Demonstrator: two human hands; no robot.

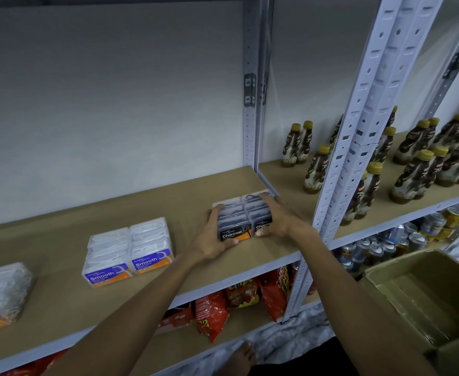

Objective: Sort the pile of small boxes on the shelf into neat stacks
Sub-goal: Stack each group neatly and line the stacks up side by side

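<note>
From the head view, just right of the frame's centre, my two hands bracket the Charcoal boxes (246,213), a block two wide near the front of the shelf board (168,207). My left hand (212,234) grips the block's left side, fingers curled onto the top edge and thumb on the front label. My right hand (279,219) clasps the right side, fingers laid along the top and thumb at the front corner. To do this squaring well I would press evenly from both sides so the two columns close up flush. Then I would nudge the fronts level with the shelf lip without lifting, since I judge the smooth clear lids could slide. The Smooth boxes (130,251), lower left of centre, show the pattern to match. Another clear-lidded stack (0,291) sits at the far lower left, well apart. Bottles (313,170) stand at the right of the frame, apart from the block.
</note>
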